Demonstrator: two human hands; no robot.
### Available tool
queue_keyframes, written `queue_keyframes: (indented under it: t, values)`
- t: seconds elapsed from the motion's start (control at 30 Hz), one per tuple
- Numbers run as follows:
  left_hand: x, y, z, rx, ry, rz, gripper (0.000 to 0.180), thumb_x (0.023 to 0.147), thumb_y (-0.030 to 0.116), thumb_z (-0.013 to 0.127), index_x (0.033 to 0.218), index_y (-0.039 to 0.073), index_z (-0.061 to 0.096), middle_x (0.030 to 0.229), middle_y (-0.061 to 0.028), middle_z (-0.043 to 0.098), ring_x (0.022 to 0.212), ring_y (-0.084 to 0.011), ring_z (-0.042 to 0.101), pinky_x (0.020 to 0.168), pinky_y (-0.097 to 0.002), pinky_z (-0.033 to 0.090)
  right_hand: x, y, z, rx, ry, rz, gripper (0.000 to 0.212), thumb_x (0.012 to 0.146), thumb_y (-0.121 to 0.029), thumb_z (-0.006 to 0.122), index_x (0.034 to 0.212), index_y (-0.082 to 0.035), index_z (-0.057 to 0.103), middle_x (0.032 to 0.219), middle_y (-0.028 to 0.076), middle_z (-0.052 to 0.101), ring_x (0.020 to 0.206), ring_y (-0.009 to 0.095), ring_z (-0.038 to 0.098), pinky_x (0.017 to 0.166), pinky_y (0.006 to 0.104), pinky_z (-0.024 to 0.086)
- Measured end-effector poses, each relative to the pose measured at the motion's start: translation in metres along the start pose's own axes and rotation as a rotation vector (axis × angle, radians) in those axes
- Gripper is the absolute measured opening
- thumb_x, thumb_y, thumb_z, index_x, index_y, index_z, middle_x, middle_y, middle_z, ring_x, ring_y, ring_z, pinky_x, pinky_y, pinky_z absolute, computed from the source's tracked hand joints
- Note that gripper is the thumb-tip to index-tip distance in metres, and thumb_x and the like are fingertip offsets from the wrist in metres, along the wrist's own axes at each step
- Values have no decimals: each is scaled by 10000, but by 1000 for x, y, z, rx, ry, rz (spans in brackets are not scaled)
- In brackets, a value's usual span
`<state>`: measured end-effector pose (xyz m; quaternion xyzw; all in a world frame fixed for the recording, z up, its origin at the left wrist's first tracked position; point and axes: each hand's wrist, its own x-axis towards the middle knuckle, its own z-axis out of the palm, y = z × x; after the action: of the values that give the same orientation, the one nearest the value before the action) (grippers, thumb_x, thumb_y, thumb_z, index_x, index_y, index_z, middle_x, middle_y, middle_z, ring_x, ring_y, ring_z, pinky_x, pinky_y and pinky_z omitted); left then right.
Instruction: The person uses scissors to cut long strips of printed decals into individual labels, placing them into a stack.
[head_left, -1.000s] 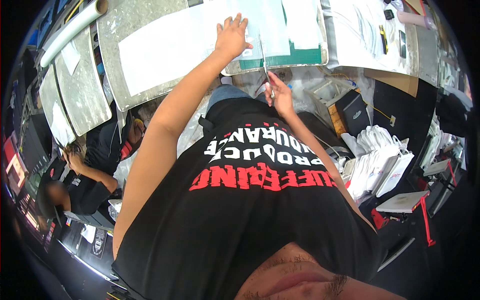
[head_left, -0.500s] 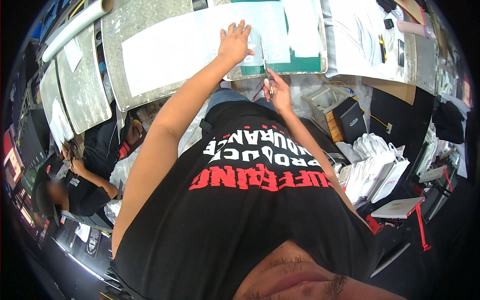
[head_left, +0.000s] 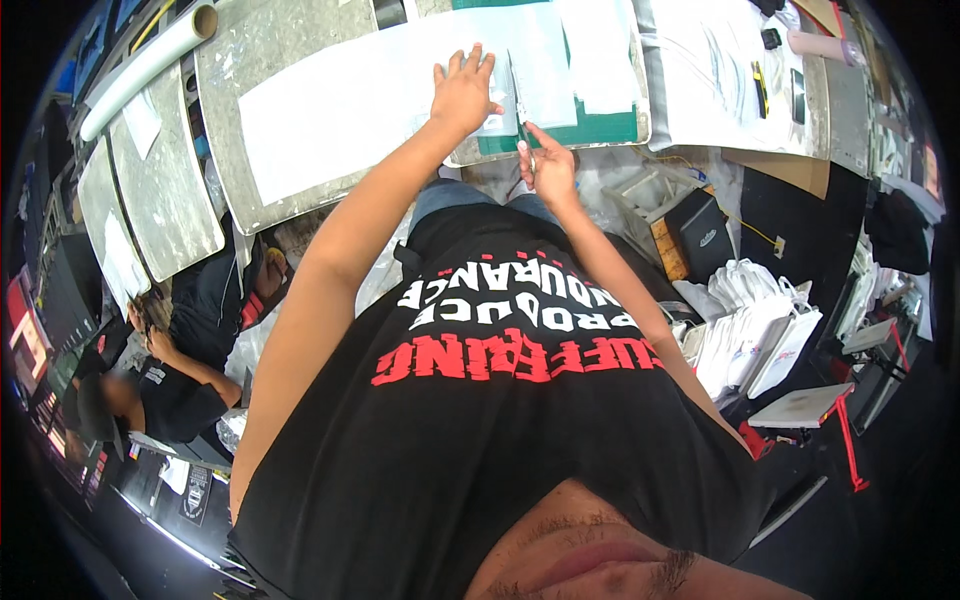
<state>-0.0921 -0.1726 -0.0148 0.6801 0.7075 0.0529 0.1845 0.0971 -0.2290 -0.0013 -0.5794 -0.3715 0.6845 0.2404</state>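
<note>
My left hand (head_left: pixel 463 97) lies flat with fingers spread on a long white sheet (head_left: pixel 335 125) that covers the work table. In my right hand (head_left: pixel 551 170) at the table's near edge is a pair of scissors (head_left: pixel 522 117), its handles partly hidden by the fingers. The blades point away from me into the sheet, just right of my left hand. A thin dark line runs through the sheet ahead of them. Under the sheet's right part lies a green cutting mat (head_left: pixel 612 126). Another white piece (head_left: pixel 602 60) rests on the mat.
A white roll (head_left: pixel 150 70) lies at the far left. Right of the mat, white material (head_left: pixel 700 80) carries a yellow-black cutter (head_left: pixel 760 90) and a phone-like dark object (head_left: pixel 797 95). White bags (head_left: pixel 750 335) stand lower right. A co-worker (head_left: pixel 180 385) sits at left.
My right hand and the scissors have shifted slightly left, and the fingers have spread more. A longer dark line shows in the sheet. My left hand stays pressed on it.
</note>
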Motion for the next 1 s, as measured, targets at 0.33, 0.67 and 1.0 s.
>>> queue_keyframes:
  t: [0.33, 0.67, 1.0]
  values:
    - [-3, -2, -1, -1, -11, -11, 948, 659, 398, 832, 1457, 143, 387, 1550, -95, 307, 1394, -343, 308, 1114, -587, 268, 44, -44, 25, -7, 31, -96, 419, 948, -117, 564, 1335, 35, 516, 640, 55, 592, 448, 121, 482, 373, 283, 364]
    - [0, 4, -4, 9, -26, -29, 938, 665, 393, 840, 1455, 151, 395, 1551, -89, 308, 1395, -337, 308, 1110, -588, 275, 69, -146, -12, 141, -147, -407, 514, 917, -224, 665, 1349, 3, 501, 667, 23, 548, 520, 90, 468, 455, 235, 367]
    - [-24, -12, -33, -254, 75, -58, 742, 708, 440, 815, 1273, 38, 551, 1190, -170, 606, 1060, -324, 574, 909, -417, 481, -59, -29, -96, -78, -91, -120, 533, 942, -252, 630, 1397, -32, 459, 626, 9, 512, 489, 86, 461, 436, 238, 361]
